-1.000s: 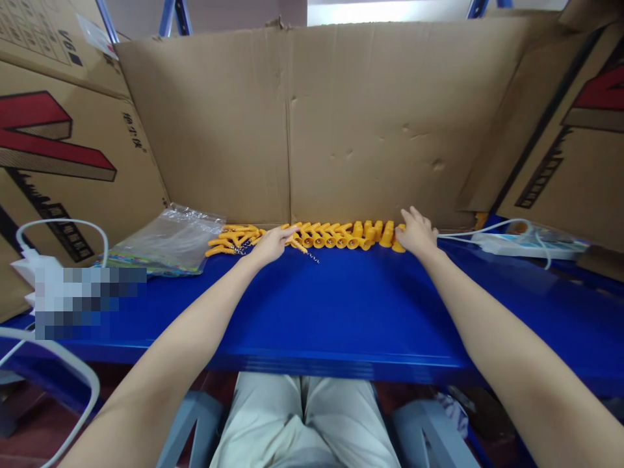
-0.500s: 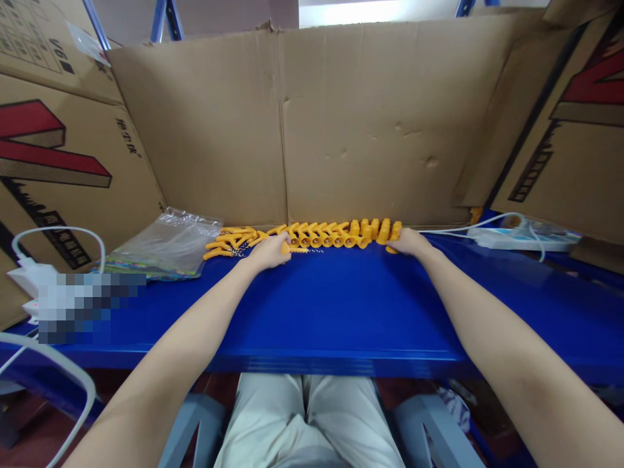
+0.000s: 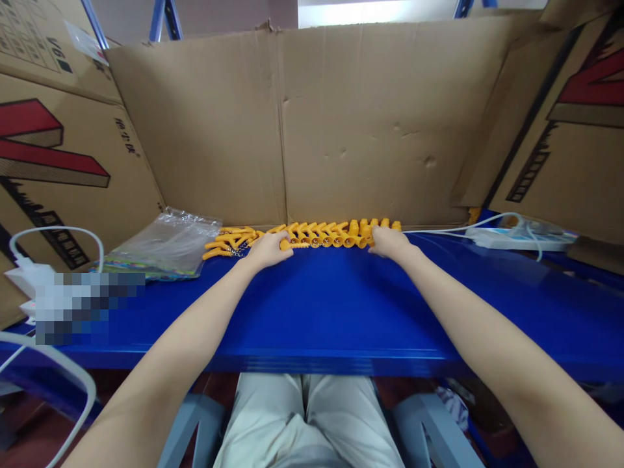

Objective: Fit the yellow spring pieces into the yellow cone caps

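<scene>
My left hand point(image 3: 270, 249) is closed on a slim yellow plastic piece point(image 3: 298, 246) with a ridged shaft pointing right, just in front of a row. That row is made of several yellow cup-shaped pieces point(image 3: 348, 241), their round mouths facing me and metal bits inside some. At the row's right end, my right hand point(image 3: 390, 242) has its fingers bent around a yellow cup-shaped piece; its fingertips are partly hidden. To the left of my left hand lies a loose bunch of yellow rod-like pieces point(image 3: 219, 246) with small metal chains.
Clear plastic bags point(image 3: 163, 244) lie on the blue table point(image 3: 322, 305) at left, near a white charger with a cable point(image 3: 36, 279). A white power strip point(image 3: 521, 239) is at back right. A cardboard wall point(image 3: 361, 123) stands behind, with printed boxes point(image 3: 58, 214) at the sides.
My right hand has moved left along the row, uncovering the piece at its end. My left hand has barely shifted; the ridged piece in it is now raised slightly nearer the row.
</scene>
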The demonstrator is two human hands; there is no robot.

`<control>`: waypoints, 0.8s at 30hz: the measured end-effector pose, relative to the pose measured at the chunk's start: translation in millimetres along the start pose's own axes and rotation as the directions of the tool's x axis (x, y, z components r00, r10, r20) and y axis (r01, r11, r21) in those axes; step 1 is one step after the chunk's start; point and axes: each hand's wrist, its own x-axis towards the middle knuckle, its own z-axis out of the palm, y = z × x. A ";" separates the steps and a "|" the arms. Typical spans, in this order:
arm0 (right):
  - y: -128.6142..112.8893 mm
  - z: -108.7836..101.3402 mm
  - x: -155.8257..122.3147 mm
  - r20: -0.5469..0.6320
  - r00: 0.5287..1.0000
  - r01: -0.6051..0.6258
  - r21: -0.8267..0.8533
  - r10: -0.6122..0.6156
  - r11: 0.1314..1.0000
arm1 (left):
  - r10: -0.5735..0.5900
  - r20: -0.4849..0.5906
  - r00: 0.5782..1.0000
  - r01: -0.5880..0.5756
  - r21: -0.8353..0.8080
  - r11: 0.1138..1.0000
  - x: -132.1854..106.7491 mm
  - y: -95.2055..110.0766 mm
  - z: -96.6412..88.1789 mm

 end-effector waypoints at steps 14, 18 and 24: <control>-48.3 16.0 -6.5 -0.353 0.809 0.577 0.323 -0.471 0.750 | 0.023 -0.051 0.998 -0.025 -0.037 0.999 0.5 -1.4 1.6; -40.8 14.8 -3.9 -0.324 0.881 0.446 0.332 -0.343 0.831 | -0.001 -0.022 1.000 0.001 -0.040 0.999 0.6 -3.0 0.3; -38.3 15.2 -3.1 -0.355 0.840 0.526 0.348 -0.410 0.776 | 0.036 -0.001 0.999 -0.035 -0.068 0.997 -0.2 -0.7 2.2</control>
